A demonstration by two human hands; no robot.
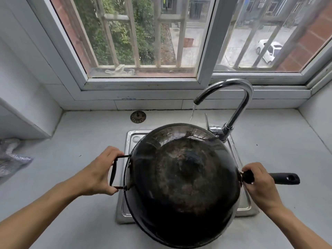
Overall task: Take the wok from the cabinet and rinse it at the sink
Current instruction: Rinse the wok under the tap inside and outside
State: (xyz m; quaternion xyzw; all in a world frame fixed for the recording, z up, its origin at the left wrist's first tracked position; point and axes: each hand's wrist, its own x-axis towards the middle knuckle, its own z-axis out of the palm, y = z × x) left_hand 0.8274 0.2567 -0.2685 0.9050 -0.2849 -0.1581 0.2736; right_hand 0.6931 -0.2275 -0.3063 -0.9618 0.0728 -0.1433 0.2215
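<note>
A large dark wok (183, 180) is held over the steel sink (132, 139), covering most of it, its rounded dark surface facing me. My left hand (100, 173) grips the small loop handle on the wok's left side. My right hand (258, 184) grips the long black handle (285, 178) close to the wok's rim. The chrome faucet (233, 97) arches over the far edge of the wok, and a thin stream of water (191, 114) falls from its spout onto the wok's far rim.
A round metal sink strainer (138, 117) lies on the grey counter (80, 137) behind the sink. A crumpled grey cloth (12, 157) sits at the far left. A barred window (143, 42) spans the wall behind the faucet.
</note>
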